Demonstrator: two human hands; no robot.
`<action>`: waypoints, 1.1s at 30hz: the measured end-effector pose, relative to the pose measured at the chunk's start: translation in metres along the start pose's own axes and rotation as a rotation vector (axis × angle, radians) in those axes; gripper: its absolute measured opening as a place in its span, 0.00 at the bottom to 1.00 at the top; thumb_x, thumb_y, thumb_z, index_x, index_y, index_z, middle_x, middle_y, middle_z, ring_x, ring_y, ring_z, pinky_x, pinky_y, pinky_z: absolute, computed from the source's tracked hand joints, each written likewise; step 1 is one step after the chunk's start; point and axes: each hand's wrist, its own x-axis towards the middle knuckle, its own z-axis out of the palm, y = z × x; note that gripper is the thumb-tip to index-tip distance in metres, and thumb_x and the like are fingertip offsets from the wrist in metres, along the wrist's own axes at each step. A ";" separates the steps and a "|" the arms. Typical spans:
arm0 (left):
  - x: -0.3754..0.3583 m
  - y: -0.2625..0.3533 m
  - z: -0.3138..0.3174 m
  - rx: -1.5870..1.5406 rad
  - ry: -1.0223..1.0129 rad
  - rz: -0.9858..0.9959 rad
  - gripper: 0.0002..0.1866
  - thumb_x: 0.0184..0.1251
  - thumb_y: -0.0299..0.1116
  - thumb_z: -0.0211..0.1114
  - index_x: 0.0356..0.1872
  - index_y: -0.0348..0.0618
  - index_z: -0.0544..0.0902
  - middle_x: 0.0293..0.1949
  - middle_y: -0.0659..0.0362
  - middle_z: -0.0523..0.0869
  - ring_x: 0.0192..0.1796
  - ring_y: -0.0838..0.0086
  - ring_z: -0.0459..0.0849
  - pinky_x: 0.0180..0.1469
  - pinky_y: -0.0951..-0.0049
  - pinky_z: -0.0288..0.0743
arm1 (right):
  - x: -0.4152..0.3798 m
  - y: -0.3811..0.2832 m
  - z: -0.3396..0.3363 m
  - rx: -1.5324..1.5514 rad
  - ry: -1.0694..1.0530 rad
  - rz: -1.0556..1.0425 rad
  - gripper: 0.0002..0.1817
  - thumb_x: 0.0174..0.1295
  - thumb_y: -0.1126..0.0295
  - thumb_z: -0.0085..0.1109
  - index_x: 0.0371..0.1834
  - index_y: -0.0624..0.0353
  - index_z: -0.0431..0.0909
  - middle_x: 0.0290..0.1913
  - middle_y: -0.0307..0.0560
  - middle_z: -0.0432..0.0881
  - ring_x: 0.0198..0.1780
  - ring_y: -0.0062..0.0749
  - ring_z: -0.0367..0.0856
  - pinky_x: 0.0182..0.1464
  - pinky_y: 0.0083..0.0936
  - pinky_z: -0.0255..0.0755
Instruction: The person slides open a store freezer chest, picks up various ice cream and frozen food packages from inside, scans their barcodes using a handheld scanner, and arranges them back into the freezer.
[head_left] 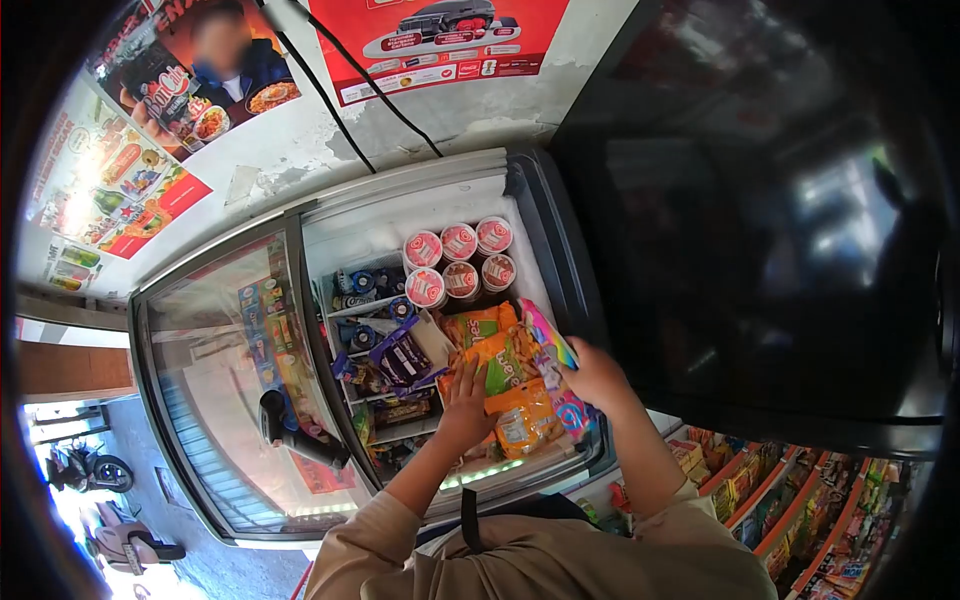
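My left hand (466,408) lies with its fingers stretched out over orange-and-green frozen food bags (497,358) inside an open chest freezer (408,200). At the freezer's right wall, my right hand (597,376) grips the edge of a multicoloured pink-and-blue packet (552,362), which stands tilted beside the orange bags. Another orange bag (527,418) lies just below, between my hands. Left of the bags is an opened purple carton (403,360). Round tubs with pink-and-white lids (460,241) are grouped at the back.
A sliding glass lid (220,370) covers the left half, with a black handheld device (298,435) on it. To the right stands a large glossy black panel (740,250). Snack shelves (790,500) are at lower right. Two black cables (340,100) run down the wall.
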 end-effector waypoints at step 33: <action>0.154 -0.012 0.068 0.487 -0.264 -0.113 0.32 0.60 0.41 0.46 0.65 0.34 0.62 0.63 0.52 0.70 0.68 0.63 0.61 0.73 0.52 0.30 | 0.121 -0.070 0.010 -0.469 -0.014 -0.087 0.09 0.51 0.73 0.53 0.32 0.62 0.83 0.35 0.57 0.83 0.39 0.50 0.83 0.39 0.38 0.78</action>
